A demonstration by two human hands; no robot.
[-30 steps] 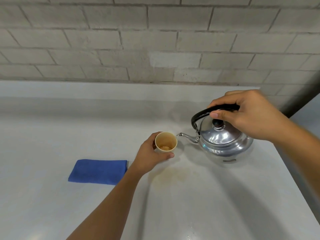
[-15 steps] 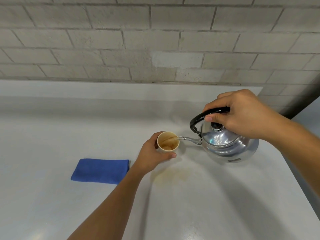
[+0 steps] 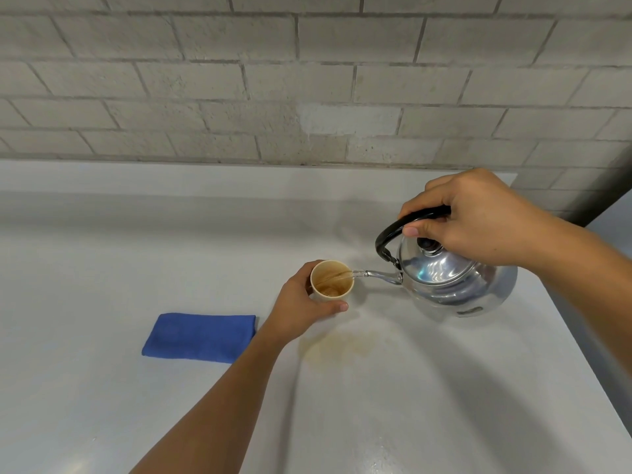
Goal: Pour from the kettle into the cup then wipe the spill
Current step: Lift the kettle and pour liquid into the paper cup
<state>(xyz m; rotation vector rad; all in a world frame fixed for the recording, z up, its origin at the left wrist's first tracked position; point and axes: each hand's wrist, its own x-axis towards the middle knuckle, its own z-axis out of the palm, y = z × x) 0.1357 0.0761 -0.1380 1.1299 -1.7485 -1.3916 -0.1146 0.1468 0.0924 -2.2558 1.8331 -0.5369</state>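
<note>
A shiny metal kettle is tilted to the left above the white counter, its spout at the rim of a small beige paper cup. A thin brownish stream runs from the spout into the cup, which holds some brown liquid. My right hand grips the kettle's black handle from above. My left hand wraps the cup from the near left side. A faint brownish spill stains the counter just in front of the cup. A folded blue cloth lies flat to the left of my left hand.
The white counter runs back to a raised ledge under a grey brick wall. Its right edge slants down past the kettle, with a dark gap at the far right corner.
My right hand has tipped the kettle further left, its spout reaching the cup's rim, and liquid now flows into the cup. The left hand stays on the cup.
</note>
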